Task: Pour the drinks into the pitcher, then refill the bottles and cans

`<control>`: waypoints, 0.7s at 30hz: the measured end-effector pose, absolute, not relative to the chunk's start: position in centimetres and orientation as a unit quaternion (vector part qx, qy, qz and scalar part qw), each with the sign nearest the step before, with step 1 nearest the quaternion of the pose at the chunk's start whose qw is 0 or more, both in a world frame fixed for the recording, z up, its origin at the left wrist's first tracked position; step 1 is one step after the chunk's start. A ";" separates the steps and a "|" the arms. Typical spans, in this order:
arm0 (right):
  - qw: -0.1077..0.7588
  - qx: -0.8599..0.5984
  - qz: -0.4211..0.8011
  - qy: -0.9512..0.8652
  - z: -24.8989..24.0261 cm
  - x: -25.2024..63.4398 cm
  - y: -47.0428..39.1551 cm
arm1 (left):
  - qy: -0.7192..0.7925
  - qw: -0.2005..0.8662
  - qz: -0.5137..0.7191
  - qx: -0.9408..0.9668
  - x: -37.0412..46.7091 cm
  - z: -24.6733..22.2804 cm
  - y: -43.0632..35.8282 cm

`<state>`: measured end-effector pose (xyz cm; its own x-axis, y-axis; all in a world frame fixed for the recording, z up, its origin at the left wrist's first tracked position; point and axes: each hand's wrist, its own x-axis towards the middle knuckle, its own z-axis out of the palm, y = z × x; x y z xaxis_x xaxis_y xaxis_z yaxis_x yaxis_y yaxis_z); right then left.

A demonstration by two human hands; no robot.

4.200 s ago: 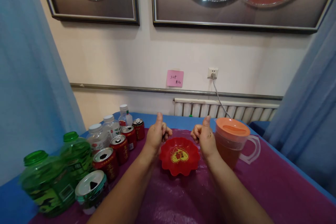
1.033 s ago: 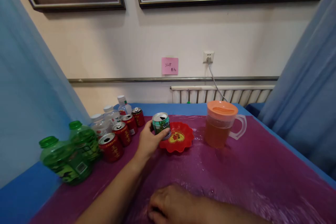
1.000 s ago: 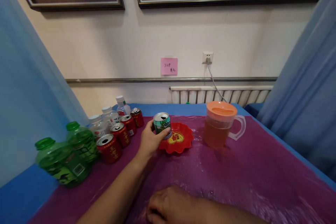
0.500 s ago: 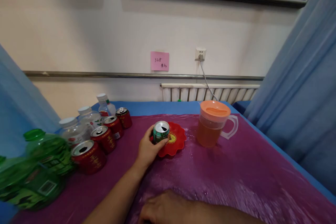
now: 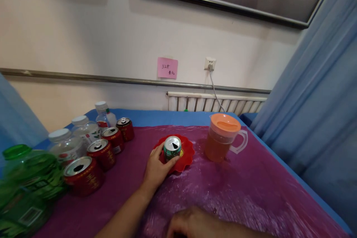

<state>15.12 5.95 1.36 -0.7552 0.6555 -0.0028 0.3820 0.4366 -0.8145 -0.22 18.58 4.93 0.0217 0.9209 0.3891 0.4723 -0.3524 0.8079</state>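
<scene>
A green drink can (image 5: 170, 154) with an opened silver top stands upright over the red scalloped plate (image 5: 187, 155). My left hand (image 5: 157, 166) is closed around the can's near left side, thumb in front. The can's base is partly hidden, so I cannot tell whether it rests on the plate. At the bottom edge, my right hand (image 5: 192, 223) is low over the purple sheet with its fingers curled. The frame cuts it off, and whatever might be inside it is hidden. Right of the plate is a clear jug (image 5: 219, 145) of amber liquid with an orange lid.
Red cans (image 5: 83, 176) line the left side, beside clear bottles (image 5: 85, 134) with white caps and large green bottles (image 5: 35, 171). Purple plastic sheeting (image 5: 251, 186) covers the blue tabletop. A blue curtain (image 5: 315, 93) hangs at the right; a radiator (image 5: 214, 100) is behind.
The view has shifted slightly, and the objects sit a little lower and more to the left. The can appears farther over the plate, still in my left hand. My right hand has moved rightward in view.
</scene>
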 end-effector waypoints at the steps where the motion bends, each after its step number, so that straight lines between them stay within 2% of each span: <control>1: 0.205 -0.368 0.438 -0.794 1.2 15.9 5.7 | 0.518 0.240 0.473 0.671 -0.2 4.8 18.6; 3: 0.318 -0.476 0.420 -0.704 1.0 17.8 5.8 | 0.520 0.248 0.476 0.665 -0.3 4.6 18.6; 6: 0.506 -0.591 0.304 -0.549 1.0 21.2 7.1 | 0.522 0.258 0.480 0.656 -0.3 4.3 18.6; 8: 0.592 -0.628 0.212 -0.458 1.2 23.5 8.0 | 0.523 0.264 0.480 0.653 -0.4 4.2 18.6; 9: 0.606 -0.633 0.186 -0.445 1.3 24.3 8.1 | 0.523 0.265 0.481 0.652 -0.4 4.2 18.7; 10: 0.600 -0.632 0.170 -0.460 1.4 24.8 8.2 | 0.525 0.265 0.483 0.649 -0.5 4.2 18.7; 12: 0.537 -0.606 0.155 -0.566 1.8 24.4 7.9 | 0.533 0.261 0.489 0.639 -0.6 4.3 18.8; 16: 0.325 -0.533 0.108 -0.774 2.8 20.0 8.3 | 0.532 0.265 0.513 0.619 -0.8 4.2 18.8; 19: 0.192 -0.561 0.046 -0.804 3.3 17.1 10.6 | 0.520 0.271 0.517 0.623 -0.8 4.1 18.8; 21: 0.151 -0.574 0.022 -0.805 3.3 16.3 12.2 | 0.520 0.272 0.514 0.626 -0.8 4.0 18.8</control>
